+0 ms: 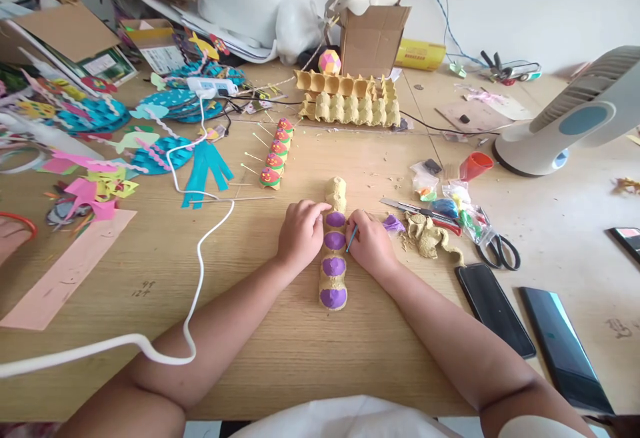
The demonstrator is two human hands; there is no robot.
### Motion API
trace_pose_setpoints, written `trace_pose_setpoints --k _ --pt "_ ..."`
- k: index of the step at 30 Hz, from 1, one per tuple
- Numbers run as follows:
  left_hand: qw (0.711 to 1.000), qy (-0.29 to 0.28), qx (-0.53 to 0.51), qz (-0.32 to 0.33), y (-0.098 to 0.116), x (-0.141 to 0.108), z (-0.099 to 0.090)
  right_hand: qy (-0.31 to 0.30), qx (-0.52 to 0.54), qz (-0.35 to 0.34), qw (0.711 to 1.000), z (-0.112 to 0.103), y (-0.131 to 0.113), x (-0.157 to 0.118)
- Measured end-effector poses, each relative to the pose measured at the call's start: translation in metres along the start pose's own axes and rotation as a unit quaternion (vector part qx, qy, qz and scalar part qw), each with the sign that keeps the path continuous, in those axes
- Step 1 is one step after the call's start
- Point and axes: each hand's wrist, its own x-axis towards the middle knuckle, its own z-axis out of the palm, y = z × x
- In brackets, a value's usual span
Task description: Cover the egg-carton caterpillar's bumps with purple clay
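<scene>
A strip of egg carton (pixel 340 189) lies lengthwise before me on the table. Several of its bumps carry purple clay (pixel 334 267), while the far bump is bare. My left hand (pixel 303 233) grips the strip's left side with curled fingers, the index finger reaching over its top. On the other side, my right hand (pixel 371 243) is closed around a thin blue stick-like tool (pixel 352 238), close against the strip's right edge. A lump of purple clay (pixel 394 223) sits just right of that hand. Further back stands a strip with red and green decorated bumps (pixel 277 151), thin pins beside it.
On the right are a craft knife (pixel 420 210), scissors (pixel 499 251), torn carton scraps (pixel 426 235), two dark phones (pixel 495 308) and a white fan (pixel 555 118). A white cable (pixel 200 265) crosses the left side. Egg trays (pixel 350 108) stand at the back.
</scene>
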Motion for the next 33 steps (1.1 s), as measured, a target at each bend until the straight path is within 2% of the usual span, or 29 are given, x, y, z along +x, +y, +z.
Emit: trace_pose_setpoints --k 3,5,7,8,9,10,12,13,15,17,22,28,33 --pt "0.999 0.036 -0.012 0.012 0.0 0.001 0.0 0.06 0.088 0.017 0.994 -0.003 -0.002 0.002" --pt "0.997 0.073 -0.028 0.009 0.001 0.002 0.0 0.121 0.199 0.045 0.971 -0.014 -0.004 0.007" --pt "0.994 0.1 -0.044 -0.001 0.003 0.002 -0.001 0.157 0.278 0.091 0.943 -0.034 -0.004 0.013" --pt "0.993 0.108 -0.051 -0.005 0.004 0.002 0.0 0.17 0.288 0.101 0.937 -0.047 -0.004 0.015" --pt "0.992 0.113 -0.058 -0.006 0.004 0.002 0.0 0.168 0.268 0.097 0.944 -0.062 -0.003 0.018" --pt "0.991 0.118 -0.063 -0.005 0.005 0.002 0.0 0.143 0.212 0.082 0.963 -0.076 -0.001 0.02" --pt "0.99 0.125 -0.07 -0.003 0.005 0.003 0.002 0.011 0.037 0.036 0.999 -0.101 0.002 0.021" --pt "0.989 0.128 -0.071 -0.005 0.004 0.003 0.002 -0.049 -0.053 0.014 0.997 -0.11 0.005 0.02" --pt "0.989 0.131 -0.071 -0.013 0.003 0.004 0.003 -0.137 -0.186 -0.011 0.973 -0.119 0.01 0.018" --pt "0.988 0.134 -0.074 -0.019 0.003 0.004 0.004 -0.198 -0.253 -0.027 0.947 -0.119 0.016 0.017" --pt "0.984 0.149 -0.1 -0.019 0.002 0.004 0.005 -0.254 -0.287 -0.014 0.924 -0.11 0.028 0.015" --pt "0.982 0.146 -0.118 -0.028 0.0 0.003 0.008 -0.22 -0.323 0.0 0.921 -0.108 0.026 0.018" --pt "0.98 0.152 -0.123 -0.025 0.0 0.002 0.009 -0.207 -0.331 0.025 0.92 -0.1 0.036 0.025"
